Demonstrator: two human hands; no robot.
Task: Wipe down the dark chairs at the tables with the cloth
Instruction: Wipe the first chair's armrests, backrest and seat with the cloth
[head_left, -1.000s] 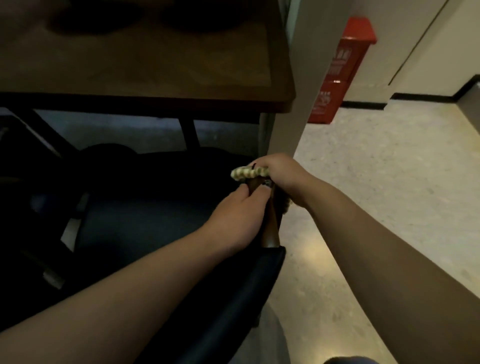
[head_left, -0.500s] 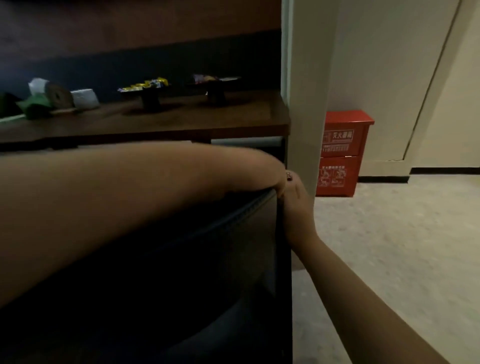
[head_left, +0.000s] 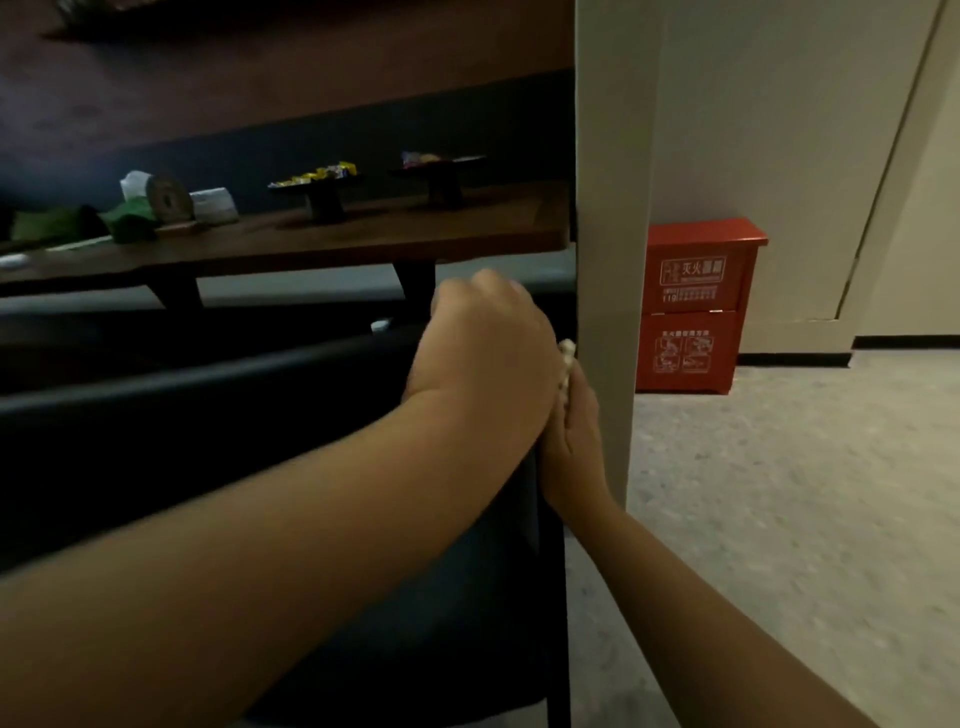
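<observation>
Left hand (head_left: 485, 358) lies curled over the top corner of the dark chair (head_left: 270, 457), at the end nearest the pale pillar (head_left: 608, 249). Its knuckles are up and its fingers wrap forward over the backrest edge; it appears to grip the chair itself, probably to steady the back while the other hand works. Right hand (head_left: 574, 431) is pressed against the chair's side edge, squeezed between chair and pillar, just beneath the left hand and touching it. The cloth (head_left: 567, 361) shows only as a small pale strip at the top of the right hand, next to the pillar. The right-hand fingers are hidden behind the left hand, so whether they are closed round the cloth or pressing it flat cannot be told.

Judgement: the step in hand is wiping the chair's upright side edge on the pillar side. The gap there is tight, which would explain the flat, edge-on placement of the right hand.

Beyond the chair, away from the pillar, stands a brown table (head_left: 311, 244) carrying two small pedestal dishes of sweets (head_left: 317, 176), a tissue box (head_left: 213, 203) and something green (head_left: 130, 218). On the pillar's far side a red fire cabinet (head_left: 693, 306) stands on the floor against the wall.
</observation>
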